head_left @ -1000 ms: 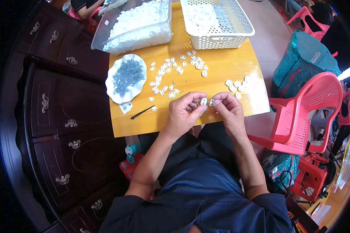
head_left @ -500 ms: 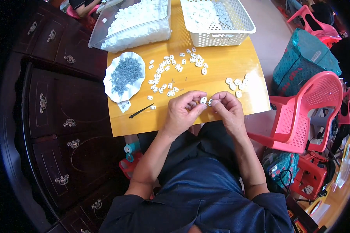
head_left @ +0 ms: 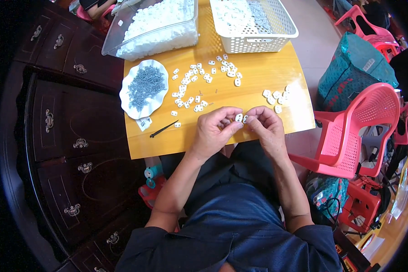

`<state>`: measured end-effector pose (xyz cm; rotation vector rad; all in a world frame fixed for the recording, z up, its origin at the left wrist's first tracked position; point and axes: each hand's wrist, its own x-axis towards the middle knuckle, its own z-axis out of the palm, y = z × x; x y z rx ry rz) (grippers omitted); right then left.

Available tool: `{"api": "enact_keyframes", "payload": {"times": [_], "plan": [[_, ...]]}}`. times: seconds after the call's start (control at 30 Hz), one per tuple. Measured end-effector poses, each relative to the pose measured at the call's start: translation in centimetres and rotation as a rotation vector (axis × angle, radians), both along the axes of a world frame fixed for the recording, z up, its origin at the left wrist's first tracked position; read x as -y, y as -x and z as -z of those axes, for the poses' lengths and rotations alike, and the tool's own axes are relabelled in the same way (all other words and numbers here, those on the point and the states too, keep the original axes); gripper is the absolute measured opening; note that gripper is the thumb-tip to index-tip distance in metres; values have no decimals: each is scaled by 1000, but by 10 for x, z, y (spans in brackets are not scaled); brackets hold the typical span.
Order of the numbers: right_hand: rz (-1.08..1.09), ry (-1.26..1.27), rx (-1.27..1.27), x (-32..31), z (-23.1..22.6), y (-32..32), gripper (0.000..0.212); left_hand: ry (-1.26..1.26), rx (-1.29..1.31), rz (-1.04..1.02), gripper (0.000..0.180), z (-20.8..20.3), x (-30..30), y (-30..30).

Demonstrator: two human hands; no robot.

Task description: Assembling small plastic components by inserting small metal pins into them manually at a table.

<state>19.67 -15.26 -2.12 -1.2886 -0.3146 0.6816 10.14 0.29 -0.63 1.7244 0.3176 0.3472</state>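
Close to the table's near edge, my left hand (head_left: 216, 129) pinches a small white oval plastic piece (head_left: 239, 117) with dark holes between thumb and fingertips. Facing it, my right hand (head_left: 268, 130) grips a smaller white plastic piece (head_left: 245, 119) with holes. The two pieces are side by side and nearly touch; my fingers cover parts of both. Beyond my left hand lie several loose white two-holed pieces (head_left: 198, 99). A group of white oval pieces (head_left: 278, 109) rests to the right of my right hand. A thin black stick-like tool (head_left: 163, 129) lies to the left.
A scalloped white plate (head_left: 126, 102) of grey screws stands at the left. At the back are a clear bin (head_left: 115, 49) and a white perforated basket (head_left: 258, 44), both with white pieces. Pink chairs (head_left: 344, 145) and a teal bag (head_left: 349, 77) stand right, dark drawers (head_left: 90, 122) left.
My hands have brought the two white pieces slightly closer together, the left one shifting a little to the right. The things on the table lie as before.
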Motion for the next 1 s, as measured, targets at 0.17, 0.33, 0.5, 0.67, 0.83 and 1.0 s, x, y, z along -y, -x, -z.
{"api": "enact_keyframes", "payload": {"times": [0.17,0.33,0.5,0.67,0.83,1.0], "plan": [[-23,-22,-39,1,-5,1,6,-43,21,53,29,3,-2,-1],[-45,9,-40,3,-7,0,9,-74,25,72,28,-3,-7,-1],[-118,43,-180,5,-9,-2,15,-99,28,105,28,-8,-8,-1],[-169,65,-198,8,-4,-6,16,-197,6,157,30,-13,-7,-1],[-189,70,-202,8,-7,-5,18,-247,24,123,36,-21,0,0],[-168,61,-239,9,-7,-7,17,-323,69,117,40,-21,-1,0]]}}
